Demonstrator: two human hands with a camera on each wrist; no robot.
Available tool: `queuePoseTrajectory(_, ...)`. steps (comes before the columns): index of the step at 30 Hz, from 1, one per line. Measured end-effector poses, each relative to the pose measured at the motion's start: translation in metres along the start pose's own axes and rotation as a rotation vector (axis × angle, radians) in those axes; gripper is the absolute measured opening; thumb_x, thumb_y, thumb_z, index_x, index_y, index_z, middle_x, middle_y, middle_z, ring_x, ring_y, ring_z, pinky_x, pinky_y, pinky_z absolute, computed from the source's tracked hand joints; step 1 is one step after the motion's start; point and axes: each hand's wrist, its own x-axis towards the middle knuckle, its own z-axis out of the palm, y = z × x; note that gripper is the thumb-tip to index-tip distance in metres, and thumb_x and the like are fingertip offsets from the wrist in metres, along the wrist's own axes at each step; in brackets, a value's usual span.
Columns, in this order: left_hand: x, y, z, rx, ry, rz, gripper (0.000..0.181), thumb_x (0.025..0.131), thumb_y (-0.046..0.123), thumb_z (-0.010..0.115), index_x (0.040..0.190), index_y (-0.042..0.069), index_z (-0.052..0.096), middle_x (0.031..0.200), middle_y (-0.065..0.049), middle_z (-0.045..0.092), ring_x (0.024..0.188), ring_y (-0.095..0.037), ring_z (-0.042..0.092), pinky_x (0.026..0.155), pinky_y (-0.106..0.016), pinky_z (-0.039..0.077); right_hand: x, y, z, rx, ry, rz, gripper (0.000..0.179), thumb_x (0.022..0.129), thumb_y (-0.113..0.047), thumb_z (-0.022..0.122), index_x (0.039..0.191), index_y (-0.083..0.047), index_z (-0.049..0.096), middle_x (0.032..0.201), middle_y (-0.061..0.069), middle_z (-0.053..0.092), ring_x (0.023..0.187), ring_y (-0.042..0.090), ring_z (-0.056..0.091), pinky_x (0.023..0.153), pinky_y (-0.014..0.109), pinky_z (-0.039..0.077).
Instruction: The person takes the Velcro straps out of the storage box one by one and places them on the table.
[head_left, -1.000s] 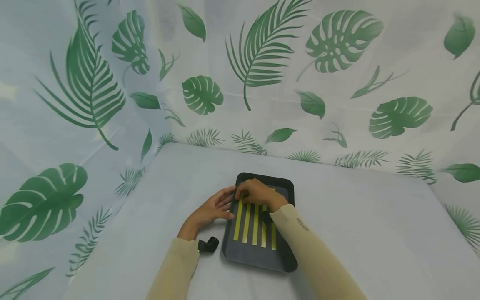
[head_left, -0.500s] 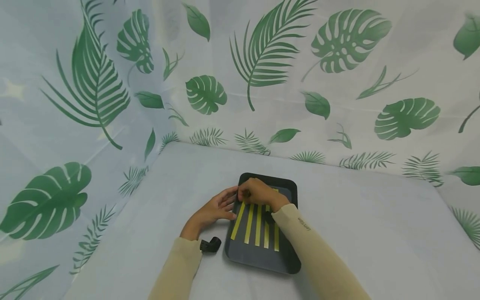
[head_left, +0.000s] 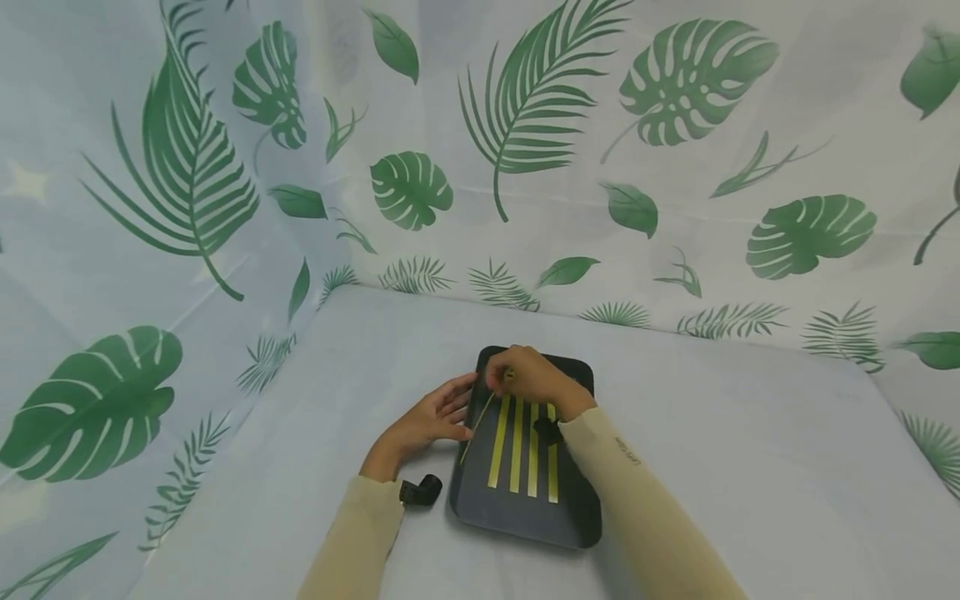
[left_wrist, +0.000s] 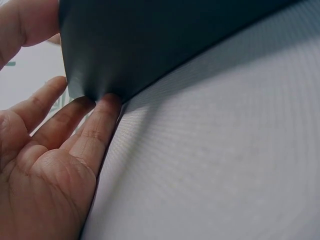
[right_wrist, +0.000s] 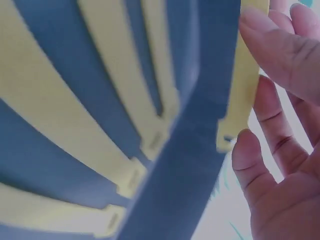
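Illegible lettering [head_left: 627, 451] on right sleeve [head_left: 654, 512]

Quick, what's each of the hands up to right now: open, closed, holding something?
Left hand: open, touching the side of the dark tray.
Right hand: closed, pinching a yellow strip.

**Right hand [head_left: 531, 375] pinches a thin yellow strip [head_left: 478, 425] above a dark tray [head_left: 517, 527]**

The strip slants down from the right fingers toward the tray's left side. The left hand [head_left: 420, 425] lies against that side, fingers extended. Four more yellow strips [head_left: 516, 450] lie side by side in the tray, on a white surface [head_left: 712, 450]. Behind hangs white cloth [head_left: 555, 200] printed with green leaves [head_left: 411, 190].
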Motion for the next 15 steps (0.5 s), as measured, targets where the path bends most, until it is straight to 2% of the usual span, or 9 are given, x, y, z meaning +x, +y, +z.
queuePoseTrajectory(3,0.001,0.000,0.000,0.000,-0.003,0.001,0.102,0.088,-0.005,0.078,0.171,-0.002,0.020,0.178,-0.024,0.019,0.164,-0.041,0.022,0.129,-0.041,0.033,-0.005,-0.002,-0.007,0.026,0.050,0.012,0.015,0.095,0.011,0.074,0.093,-0.004,0.074,0.092,0.007,0.074,0.089,0.018,0.069,0.082,0.039,0.059)
queuePoseTrajectory(6,0.001,0.000,0.000,0.015,0.006,-0.003,0.100,0.088,-0.005,0.078,0.171,-0.001,0.021,0.178,-0.023,0.019,0.164,-0.040,0.022,0.131,-0.043,0.030,-0.010,-0.004,-0.012,0.036,0.111,-0.001,0.010,0.096,0.009,0.074,0.098,-0.001,0.075,0.097,0.010,0.075,0.091,0.022,0.071,0.082,0.042,0.061)
queuePoseTrajectory(15,0.001,0.003,0.002,0.024,0.025,-0.021,0.101,0.088,-0.009,0.076,0.171,-0.003,0.019,0.178,-0.023,0.020,0.164,-0.040,0.020,0.132,-0.047,0.025,-0.028,-0.018,-0.019,0.088,0.256,0.011,0.027,0.093,0.012,0.075,0.118,0.004,0.079,0.099,0.010,0.072,0.091,0.027,0.070,0.085,0.049,0.062)
